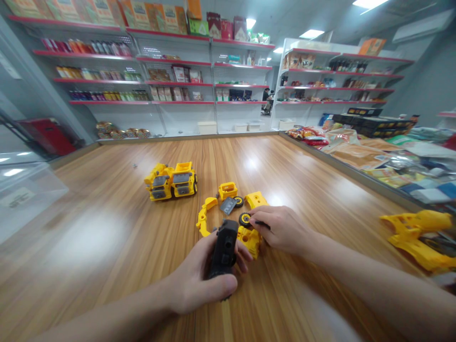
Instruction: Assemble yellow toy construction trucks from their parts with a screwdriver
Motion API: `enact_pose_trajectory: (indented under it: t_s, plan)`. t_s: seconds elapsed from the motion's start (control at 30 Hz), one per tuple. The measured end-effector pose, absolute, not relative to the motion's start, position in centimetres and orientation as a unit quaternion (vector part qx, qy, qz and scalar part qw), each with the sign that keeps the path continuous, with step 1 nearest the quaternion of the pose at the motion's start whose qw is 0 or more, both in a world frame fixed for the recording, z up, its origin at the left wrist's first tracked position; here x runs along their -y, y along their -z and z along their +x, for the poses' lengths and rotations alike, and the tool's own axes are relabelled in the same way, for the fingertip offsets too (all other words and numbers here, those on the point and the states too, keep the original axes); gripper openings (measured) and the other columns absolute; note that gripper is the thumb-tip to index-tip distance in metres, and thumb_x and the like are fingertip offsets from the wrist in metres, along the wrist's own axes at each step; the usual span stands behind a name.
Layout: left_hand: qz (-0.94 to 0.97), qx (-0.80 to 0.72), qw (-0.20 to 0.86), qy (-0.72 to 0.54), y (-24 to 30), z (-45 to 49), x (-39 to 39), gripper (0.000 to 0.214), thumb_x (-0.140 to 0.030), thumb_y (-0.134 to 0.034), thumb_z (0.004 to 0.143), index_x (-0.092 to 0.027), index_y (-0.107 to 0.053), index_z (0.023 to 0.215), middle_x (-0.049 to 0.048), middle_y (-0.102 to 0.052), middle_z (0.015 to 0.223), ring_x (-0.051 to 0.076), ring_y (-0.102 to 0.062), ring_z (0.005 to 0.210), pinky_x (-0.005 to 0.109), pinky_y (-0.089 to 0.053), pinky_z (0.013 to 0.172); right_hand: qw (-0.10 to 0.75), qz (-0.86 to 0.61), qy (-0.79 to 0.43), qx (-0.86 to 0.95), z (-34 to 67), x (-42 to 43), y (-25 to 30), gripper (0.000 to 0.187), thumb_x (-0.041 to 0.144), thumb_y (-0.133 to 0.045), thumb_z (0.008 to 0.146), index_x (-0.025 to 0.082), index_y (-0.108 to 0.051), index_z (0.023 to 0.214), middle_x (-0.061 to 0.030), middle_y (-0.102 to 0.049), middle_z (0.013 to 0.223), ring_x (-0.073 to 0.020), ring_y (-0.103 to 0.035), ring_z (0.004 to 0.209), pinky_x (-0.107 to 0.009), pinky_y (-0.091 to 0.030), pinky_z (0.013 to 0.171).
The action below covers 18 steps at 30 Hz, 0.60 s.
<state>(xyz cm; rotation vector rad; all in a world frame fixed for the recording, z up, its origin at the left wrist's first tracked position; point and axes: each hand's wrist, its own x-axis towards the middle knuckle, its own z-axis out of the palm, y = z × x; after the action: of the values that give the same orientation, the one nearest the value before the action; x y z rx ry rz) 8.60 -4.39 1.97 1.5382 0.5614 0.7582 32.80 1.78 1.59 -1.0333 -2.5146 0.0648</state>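
Note:
My left hand (199, 278) is closed around a dark grey toy chassis part (224, 247), held upright above the wooden table (124, 228). My right hand (283, 228) rests on the table just to its right, fingers pinched on a thin black piece (262, 223) next to a small black-and-yellow wheel (244, 219). Loose yellow toy parts (228, 191) lie in a ring just beyond both hands, with one yellow block (251, 240) between them. Two assembled yellow toy trucks (171, 181) stand side by side further back on the left.
A large yellow toy piece (420, 235) lies at the table's right edge. Packaged goods (374, 147) cover a counter on the right. Red-edged store shelves (171, 71) line the back wall. A clear box (24, 190) stands at the left.

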Motion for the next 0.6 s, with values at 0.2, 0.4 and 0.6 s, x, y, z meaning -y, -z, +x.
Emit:
enact_pose_trajectory:
  t_s: [0.2,0.4,0.6]
  plan:
    - [0.697,-0.211,0.61,-0.313,-1.89,8.67,4.81,0.042,-0.038,-0.068,0.079,-0.016,-0.052,0.111,0.0181,-0.06,0.113,0.029,-0.061,0.095,0.042,-0.05,0.081,0.174,-0.355,0.033,0.918,33.02,-1.83,-1.41,0.034,0.012,-0.052,0.09,0.028,-0.064,0.118,-0.0012,-0.071,0.116,-0.0165,-0.069,0.089,-0.023,-0.047,0.066]
    - [0.707,-0.233,0.594,-0.304,-2.0,8.44,4.85,0.043,-0.039,-0.068,0.079,-0.017,-0.055,0.112,0.0152,-0.06,0.112,0.03,-0.058,0.101,0.046,-0.047,0.09,0.17,-0.375,0.034,0.911,32.46,-1.59,-1.49,0.019,0.033,-0.057,0.094,0.024,-0.066,0.108,-0.0028,-0.074,0.104,-0.0175,-0.07,0.084,-0.025,-0.044,0.063]
    - [0.704,-0.265,0.572,-0.326,-1.96,8.39,4.47,0.038,-0.041,-0.068,0.08,-0.018,-0.057,0.108,0.0121,-0.061,0.106,0.028,-0.056,0.099,0.045,-0.046,0.09,0.174,-0.41,0.029,0.895,32.32,-1.59,-1.48,0.012,0.031,-0.062,0.092,0.023,-0.067,0.099,-0.0014,-0.074,0.092,-0.0174,-0.069,0.078,-0.026,-0.04,0.06]
